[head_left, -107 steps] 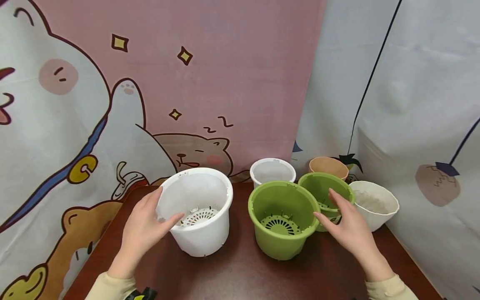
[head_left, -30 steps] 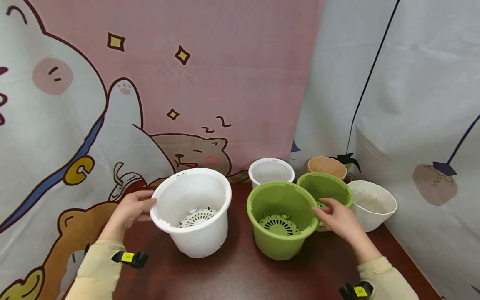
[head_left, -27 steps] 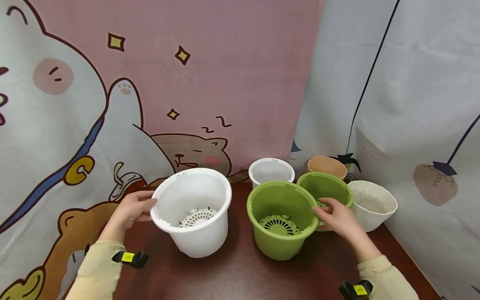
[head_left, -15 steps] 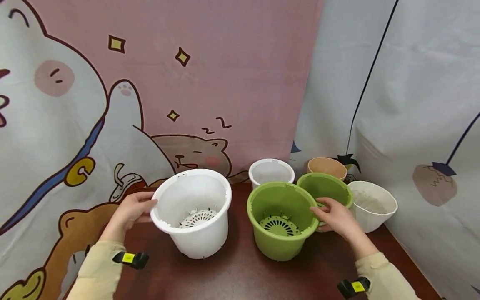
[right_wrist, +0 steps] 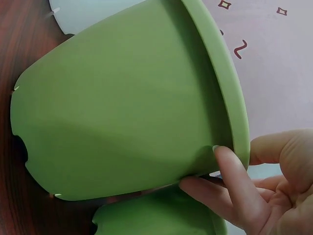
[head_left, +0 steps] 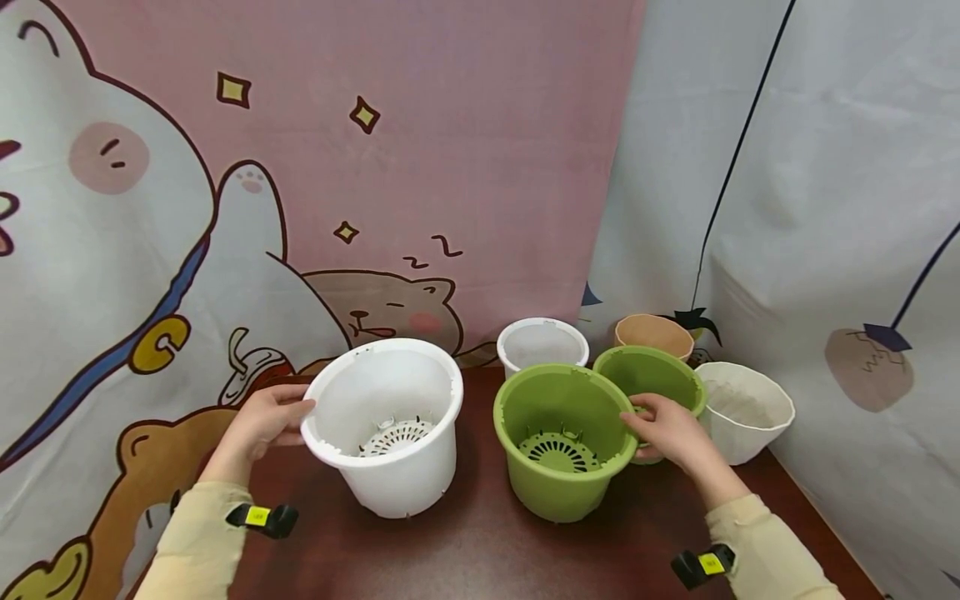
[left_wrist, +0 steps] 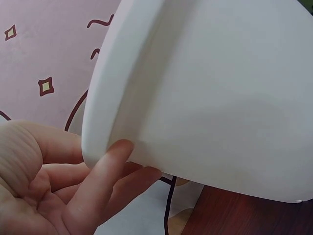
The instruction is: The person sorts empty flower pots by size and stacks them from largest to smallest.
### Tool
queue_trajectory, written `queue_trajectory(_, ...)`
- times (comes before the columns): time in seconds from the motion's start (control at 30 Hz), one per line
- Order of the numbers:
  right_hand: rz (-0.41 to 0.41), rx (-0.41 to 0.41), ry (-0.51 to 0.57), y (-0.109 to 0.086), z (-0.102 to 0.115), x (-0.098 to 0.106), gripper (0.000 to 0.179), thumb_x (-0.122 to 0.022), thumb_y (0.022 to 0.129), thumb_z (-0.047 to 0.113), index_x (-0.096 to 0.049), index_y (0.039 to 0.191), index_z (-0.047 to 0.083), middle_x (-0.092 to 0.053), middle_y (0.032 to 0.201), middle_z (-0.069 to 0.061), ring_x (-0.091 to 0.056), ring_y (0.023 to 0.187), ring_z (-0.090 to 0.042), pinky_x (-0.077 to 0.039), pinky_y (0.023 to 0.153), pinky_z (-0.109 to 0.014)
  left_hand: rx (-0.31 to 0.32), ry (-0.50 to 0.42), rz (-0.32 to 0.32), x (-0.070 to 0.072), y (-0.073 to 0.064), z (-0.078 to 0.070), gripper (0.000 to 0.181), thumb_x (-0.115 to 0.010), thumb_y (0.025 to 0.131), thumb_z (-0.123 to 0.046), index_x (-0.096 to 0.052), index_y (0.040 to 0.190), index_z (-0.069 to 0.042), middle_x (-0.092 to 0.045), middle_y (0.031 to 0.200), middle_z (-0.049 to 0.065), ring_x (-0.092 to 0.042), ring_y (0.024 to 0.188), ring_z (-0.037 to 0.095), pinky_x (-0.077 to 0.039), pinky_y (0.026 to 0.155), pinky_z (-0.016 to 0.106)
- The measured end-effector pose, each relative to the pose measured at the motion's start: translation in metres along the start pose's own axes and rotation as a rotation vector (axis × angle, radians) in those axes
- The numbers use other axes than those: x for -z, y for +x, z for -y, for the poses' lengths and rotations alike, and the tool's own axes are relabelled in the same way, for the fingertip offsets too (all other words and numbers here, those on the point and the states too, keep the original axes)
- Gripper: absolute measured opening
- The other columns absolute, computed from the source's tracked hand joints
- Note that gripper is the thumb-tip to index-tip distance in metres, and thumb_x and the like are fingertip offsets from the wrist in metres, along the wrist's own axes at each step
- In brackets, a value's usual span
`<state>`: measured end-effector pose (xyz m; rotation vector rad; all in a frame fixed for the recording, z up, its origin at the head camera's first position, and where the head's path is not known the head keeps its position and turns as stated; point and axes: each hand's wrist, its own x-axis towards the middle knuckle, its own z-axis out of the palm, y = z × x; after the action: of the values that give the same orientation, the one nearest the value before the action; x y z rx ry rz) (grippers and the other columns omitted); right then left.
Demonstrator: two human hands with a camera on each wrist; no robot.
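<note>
1. The left hand (head_left: 266, 421) is pinching the big white pot (head_left: 401, 475) at its left rim, the thumb lying over the lip and the fingers pressing the outer wall just below; the gap is only as wide as the lip.
2. The right hand (head_left: 671, 429) is gripping the front green pot (head_left: 551, 492) the same way at its right rim, nearly closed, with the thumb over the edge and the fingers bearing on the wall underneath.
3. Both pots are standing upright on the table (head_left: 480, 550), mouths facing up, axes running vertical.
4. The main relation: each pot is lying inward of its own hand, white to the right of the left hand, green to the left of the right, so both are sitting between the hands, side by side and apart.
5. Each hand is holding the pot nearer to it.
6. The second green pot (head_left: 652, 375) is standing just behind the right hand, the hand partly hiding it.
</note>
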<state>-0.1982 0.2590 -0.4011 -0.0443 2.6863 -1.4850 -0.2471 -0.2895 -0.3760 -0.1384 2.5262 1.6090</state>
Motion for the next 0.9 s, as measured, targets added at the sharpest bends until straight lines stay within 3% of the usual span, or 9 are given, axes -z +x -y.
queue_trajectory(0.47, 0.005, -0.016, -0.074, 0.0055, 0.0029, 0.0030, 0.045, -0.061, 0.097, 0.011, -0.048, 0.127, -0.021, -0.067, 0.106, -0.030, -0.070, 0.064, -0.020, -0.060, 0.057, -0.032, 0.003, 0.009, -0.012, -0.0011, -0.0009, -0.0014, 0.052, -0.060, 0.099, -0.011, -0.042, 0.140, 0.015, -0.062, 0.115, 0.032, -0.070, 0.076, 0.022, -0.061, 0.069, 0.043)
queue_trajectory(0.9, -0.019, -0.001, -0.057, 0.0045, -0.0029, 0.0015, 0.041, -0.061, 0.095, 0.009, -0.053, 0.124, -0.019, -0.068, 0.105, -0.027, -0.069, 0.061, -0.020, -0.060, 0.056, -0.032, 0.003, -0.005, -0.008, -0.0007, -0.0013, -0.0017, 0.052, -0.059, 0.099, -0.011, -0.041, 0.140, 0.015, -0.063, 0.113, 0.031, -0.071, 0.076, 0.023, -0.062, 0.067, 0.041)
